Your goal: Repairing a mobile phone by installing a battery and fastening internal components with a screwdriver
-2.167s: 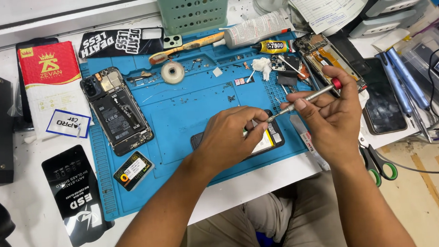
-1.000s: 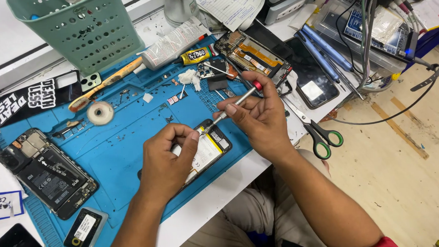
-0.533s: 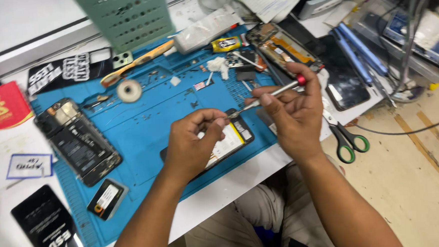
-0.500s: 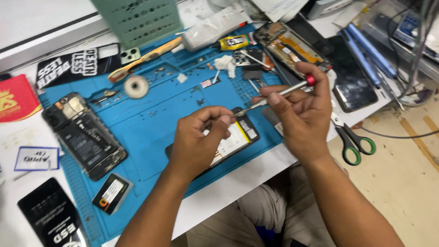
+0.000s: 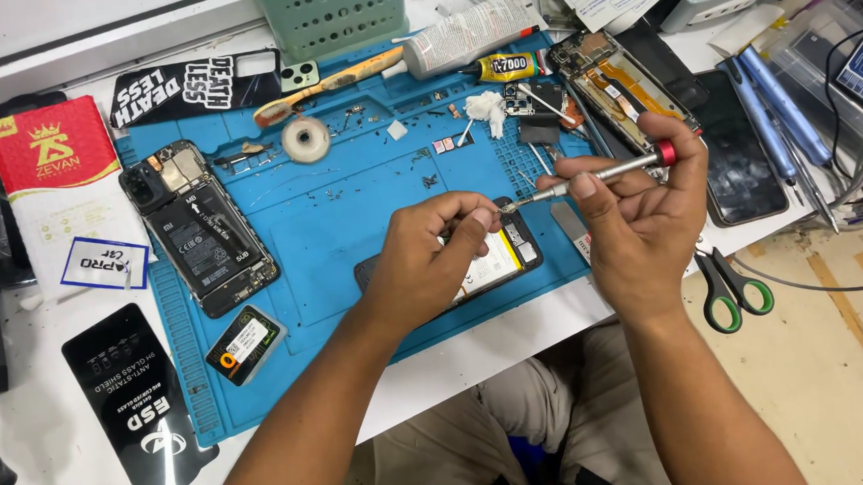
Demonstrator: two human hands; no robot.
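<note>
My right hand [image 5: 642, 217] grips a silver screwdriver with a red cap [image 5: 605, 171], held nearly level and pointing left. Its tip meets the pinched fingertips of my left hand [image 5: 432, 257]; whether something tiny sits between them is too small to tell. Under both hands lies an opened phone with a yellow-edged battery [image 5: 496, 261] on the blue work mat [image 5: 341, 203]. My left palm covers most of that phone.
A second opened phone [image 5: 200, 230] lies on the mat's left, a tape roll [image 5: 305, 139] behind it. A glue tube [image 5: 506, 66], a bare phone frame [image 5: 615, 75], a dark screen [image 5: 742, 157], green-handled scissors [image 5: 734, 291] and a green basket [image 5: 331, 16] surround the mat.
The view has swung back level over the bench. My hands stay together above the opened phone, with the screwdriver tip brought close to my left fingertips.
</note>
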